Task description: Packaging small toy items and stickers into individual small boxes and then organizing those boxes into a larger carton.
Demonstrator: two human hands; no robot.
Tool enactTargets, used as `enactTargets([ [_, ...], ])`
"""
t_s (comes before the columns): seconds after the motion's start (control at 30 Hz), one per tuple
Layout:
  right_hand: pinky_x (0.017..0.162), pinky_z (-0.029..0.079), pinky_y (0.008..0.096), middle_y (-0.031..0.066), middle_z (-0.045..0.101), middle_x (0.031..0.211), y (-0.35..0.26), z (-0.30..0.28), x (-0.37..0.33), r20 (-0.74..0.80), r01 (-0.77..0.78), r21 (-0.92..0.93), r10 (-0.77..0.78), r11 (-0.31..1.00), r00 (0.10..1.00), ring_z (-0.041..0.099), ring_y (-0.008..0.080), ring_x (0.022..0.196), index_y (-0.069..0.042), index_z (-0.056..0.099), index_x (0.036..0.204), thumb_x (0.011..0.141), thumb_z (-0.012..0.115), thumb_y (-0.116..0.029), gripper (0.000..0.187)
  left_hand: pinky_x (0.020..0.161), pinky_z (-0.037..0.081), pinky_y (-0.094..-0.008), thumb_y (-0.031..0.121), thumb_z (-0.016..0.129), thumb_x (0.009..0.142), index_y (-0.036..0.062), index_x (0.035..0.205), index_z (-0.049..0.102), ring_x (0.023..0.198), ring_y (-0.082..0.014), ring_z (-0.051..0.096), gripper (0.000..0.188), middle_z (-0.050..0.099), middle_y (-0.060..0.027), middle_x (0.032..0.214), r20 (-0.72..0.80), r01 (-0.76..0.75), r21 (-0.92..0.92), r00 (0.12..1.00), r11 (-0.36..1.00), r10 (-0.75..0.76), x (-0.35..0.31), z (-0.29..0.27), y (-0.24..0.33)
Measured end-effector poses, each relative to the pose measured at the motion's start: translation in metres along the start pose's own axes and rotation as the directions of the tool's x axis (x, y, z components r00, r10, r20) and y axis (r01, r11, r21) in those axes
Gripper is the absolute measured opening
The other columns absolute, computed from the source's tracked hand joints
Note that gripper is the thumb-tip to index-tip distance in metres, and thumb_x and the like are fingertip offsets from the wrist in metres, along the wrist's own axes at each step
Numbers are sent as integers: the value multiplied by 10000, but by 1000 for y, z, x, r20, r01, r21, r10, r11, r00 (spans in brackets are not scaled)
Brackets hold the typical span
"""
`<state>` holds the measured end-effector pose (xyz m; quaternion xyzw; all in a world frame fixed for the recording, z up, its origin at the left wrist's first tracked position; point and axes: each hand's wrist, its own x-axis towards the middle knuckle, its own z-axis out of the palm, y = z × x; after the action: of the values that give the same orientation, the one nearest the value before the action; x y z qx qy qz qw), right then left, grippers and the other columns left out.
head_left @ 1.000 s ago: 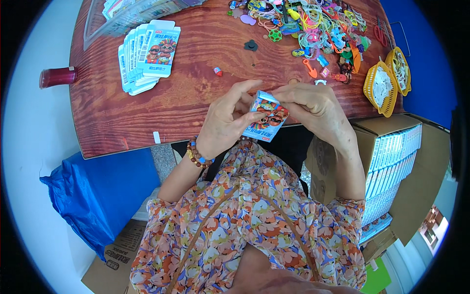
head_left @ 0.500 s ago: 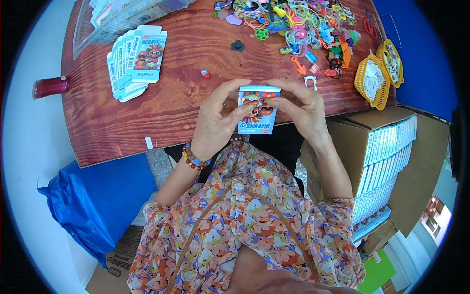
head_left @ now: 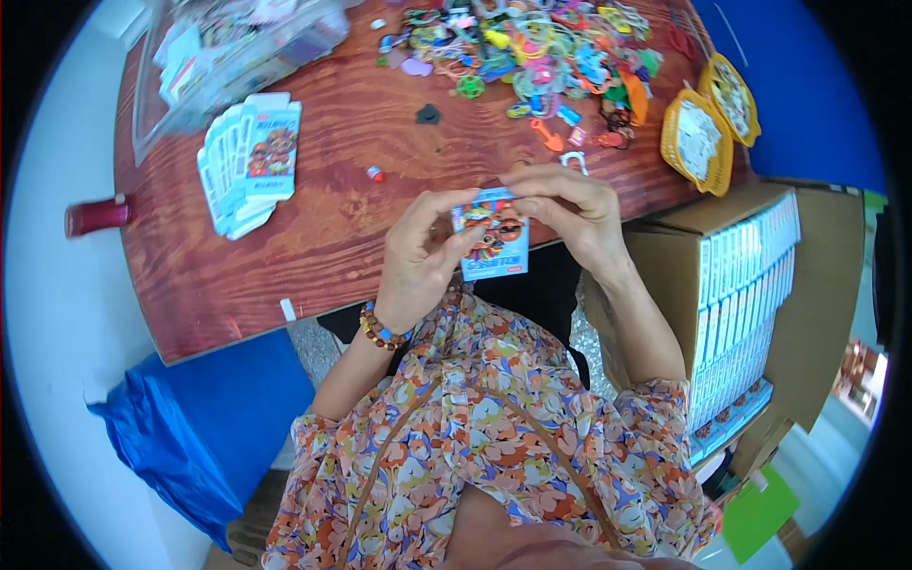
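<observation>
A small light-blue cardboard box (head_left: pixel 511 258) with printed cartoon figures is held between my hands just off the table's near edge. Its printed front faces up. My left hand (head_left: pixel 418 255), with a beaded bracelet at the wrist, grips the box's left side, thumb across the front and fingers behind. At the top right corner my right hand (head_left: pixel 578 217) is closed, its thumb and bent fingers on the top edge. Those fingers partly hide the top edge. A fanned stack of flat, similar blue boxes (head_left: pixel 271 152) lies to the left on the table.
Colourful small toys and cords (head_left: pixel 532 57) are heaped at the back. Yellow baskets (head_left: pixel 670 142) hold white pieces at the right. A carton (head_left: pixel 655 261) of packed blue boxes stands right of me. A clear bin (head_left: pixel 237 71) is back left, near a dark red cylinder (head_left: pixel 95 218).
My right hand has shifted from the box's right side to its top corner. The pale strip along the box's top shows less. The whole view has shifted slightly.
</observation>
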<state>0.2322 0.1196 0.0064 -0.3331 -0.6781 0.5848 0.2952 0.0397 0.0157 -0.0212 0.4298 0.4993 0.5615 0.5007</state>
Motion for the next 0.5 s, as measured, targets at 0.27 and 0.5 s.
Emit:
enactTargets([
  [0.27,838,501,299,68,660,1076,-32,-19,-45,47,-84,-133,91,987,995,591,113,974,-11,571,1259,958,628,-136,331,863,513,-291,-67,624,898,-12,1356,519,1062,-191,627,473,584,-125,1196,80,-131,183,990,974,118,1,20,23],
  [0.5,793,530,309,61,726,1092,-85,-246,-147,-831,-427,-552,-432,716,351,696,166,945,-130,627,1261,947,618,-157,316,860,511,-284,-21,593,931,14,1462,399,998,-169,669,566,623,-142,1205,74,-14,136,997,991,4,10,5,20],
])
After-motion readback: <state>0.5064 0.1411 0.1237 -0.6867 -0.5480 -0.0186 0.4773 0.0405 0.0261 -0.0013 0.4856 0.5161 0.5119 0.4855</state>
